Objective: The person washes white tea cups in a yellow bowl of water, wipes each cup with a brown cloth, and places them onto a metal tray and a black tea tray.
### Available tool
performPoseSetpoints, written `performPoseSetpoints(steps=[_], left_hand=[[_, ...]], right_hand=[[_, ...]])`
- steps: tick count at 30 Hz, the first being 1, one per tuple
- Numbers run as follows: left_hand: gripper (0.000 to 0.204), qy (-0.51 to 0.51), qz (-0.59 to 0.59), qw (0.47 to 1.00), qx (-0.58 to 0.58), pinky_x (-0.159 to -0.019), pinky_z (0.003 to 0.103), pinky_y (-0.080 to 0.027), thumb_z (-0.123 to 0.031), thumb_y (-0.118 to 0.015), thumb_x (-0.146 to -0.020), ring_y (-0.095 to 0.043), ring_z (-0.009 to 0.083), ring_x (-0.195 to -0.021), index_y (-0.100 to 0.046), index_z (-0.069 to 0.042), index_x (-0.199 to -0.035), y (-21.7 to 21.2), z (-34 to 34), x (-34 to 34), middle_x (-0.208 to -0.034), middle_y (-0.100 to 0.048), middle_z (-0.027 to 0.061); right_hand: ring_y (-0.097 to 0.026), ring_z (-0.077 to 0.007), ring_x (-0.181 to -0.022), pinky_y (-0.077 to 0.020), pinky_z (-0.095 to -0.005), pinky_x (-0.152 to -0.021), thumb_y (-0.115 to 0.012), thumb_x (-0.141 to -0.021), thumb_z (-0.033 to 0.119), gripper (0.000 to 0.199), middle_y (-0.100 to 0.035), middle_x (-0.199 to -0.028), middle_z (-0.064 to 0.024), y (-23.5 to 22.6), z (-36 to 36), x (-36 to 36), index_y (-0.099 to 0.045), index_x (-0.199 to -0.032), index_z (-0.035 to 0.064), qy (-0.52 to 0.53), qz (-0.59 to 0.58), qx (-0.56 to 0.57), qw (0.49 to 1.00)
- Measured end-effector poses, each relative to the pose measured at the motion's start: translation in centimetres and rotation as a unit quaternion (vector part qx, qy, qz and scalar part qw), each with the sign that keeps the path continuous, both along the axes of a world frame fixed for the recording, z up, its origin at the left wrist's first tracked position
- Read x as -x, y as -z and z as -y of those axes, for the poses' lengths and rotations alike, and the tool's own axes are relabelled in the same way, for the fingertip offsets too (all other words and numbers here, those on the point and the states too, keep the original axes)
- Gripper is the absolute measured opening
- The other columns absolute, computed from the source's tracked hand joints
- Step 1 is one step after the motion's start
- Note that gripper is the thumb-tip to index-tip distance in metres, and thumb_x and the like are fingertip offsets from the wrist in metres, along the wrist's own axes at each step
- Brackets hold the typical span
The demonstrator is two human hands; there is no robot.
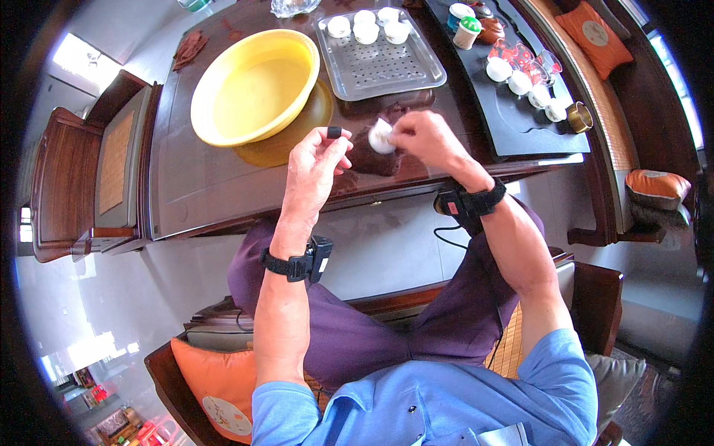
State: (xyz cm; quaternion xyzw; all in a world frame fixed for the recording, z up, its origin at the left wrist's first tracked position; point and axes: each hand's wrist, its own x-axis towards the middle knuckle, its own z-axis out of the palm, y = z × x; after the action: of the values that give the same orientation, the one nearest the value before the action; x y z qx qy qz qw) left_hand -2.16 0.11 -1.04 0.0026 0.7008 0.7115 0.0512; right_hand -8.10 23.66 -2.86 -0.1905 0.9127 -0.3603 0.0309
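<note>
My right hand point(433, 145) is closed on a small white cup point(381, 140), gripping its right side above the near part of the table. The cup looks tilted and a little blurred. To its left, my left hand point(315, 167) is raised over the table edge, fingers loosely curled and apart, with nothing visible in them. A black band point(334, 132) surrounds one of its fingers. Under the cup lies a dark brown patch point(366, 157), perhaps a cloth. Beyond my hands, a perforated metal tray point(357, 78) carries several white cups point(365, 32).
A large yellow basin point(216, 123) stands at the left of the dark wooden table point(178, 186), near a crumpled brown cloth point(191, 49). On the right, a black tea tray point(513, 134) bears white cups, red-patterned glasses, a brown teapot point(491, 30) and a brass-coloured cup point(579, 117).
</note>
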Motion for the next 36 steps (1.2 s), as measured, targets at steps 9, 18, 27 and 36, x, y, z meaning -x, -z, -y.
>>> performPoseSetpoints(steps=[9,18,27,36], left_hand=[[0.017,-0.002,-0.003,1.0,0.018,-0.069,0.023,-0.05,-0.018,-0.062,-0.1,-0.063,0.0074,-0.075,-0.067,-0.005,-0.11,0.7,-0.5,0.0,-0.095,-0.07,0.0023],[0.021,0.132,-0.173,0.878,0.426,-0.075,0.043,-0.054,-0.02,-0.066,-0.092,-0.068,0.0345,-0.083,-0.066,-0.003,-0.104,-0.4,-2.1,0.0,-0.095,-0.069,0.0142],[0.02,-0.048,-0.182,0.959,0.212,-0.069,0.03,-0.053,-0.01,-0.065,-0.096,-0.065,0.0168,-0.077,-0.065,-0.001,-0.113,-1.6,-1.9,1.6,-0.094,-0.068,0.0081],[0.032,0.009,-0.435,0.799,0.415,-0.093,0.04,-0.053,0.0,-0.075,-0.078,-0.063,0.0322,-0.107,-0.065,0.002,-0.109,-1.0,-2.1,1.0,-0.116,-0.066,0.0128]], right_hand=[[-0.065,-0.0361,-0.08,-0.0527,-0.0447,-0.071,-0.068,-0.086,0.015,0.009,-0.064,-0.085,-0.0135,-1.3,0.7,0.2,-0.07,-0.087,0.0061,0.038,-0.227,0.05,0.972],[-0.049,-0.0071,-0.059,-0.0381,-0.0227,-0.053,-0.071,-0.094,0.013,0.01,-0.057,-0.077,0.0008,0.4,-1.5,9.4,-0.067,-0.093,0.0032,0.158,0.206,0.664,0.701],[-0.066,-0.0316,-0.071,-0.0516,-0.0441,-0.065,-0.07,-0.086,0.015,0.011,-0.066,-0.084,-0.0162,-2.5,0.2,5.8,-0.071,-0.088,0.0048,0.095,-0.274,0.148,0.946],[-0.066,-0.0294,-0.077,-0.0554,-0.0406,-0.069,-0.065,-0.075,0.008,0.008,-0.057,-0.085,-0.0095,-3.1,1.0,-1.8,-0.059,-0.081,0.0067,-0.184,-0.3,-0.073,0.933]])
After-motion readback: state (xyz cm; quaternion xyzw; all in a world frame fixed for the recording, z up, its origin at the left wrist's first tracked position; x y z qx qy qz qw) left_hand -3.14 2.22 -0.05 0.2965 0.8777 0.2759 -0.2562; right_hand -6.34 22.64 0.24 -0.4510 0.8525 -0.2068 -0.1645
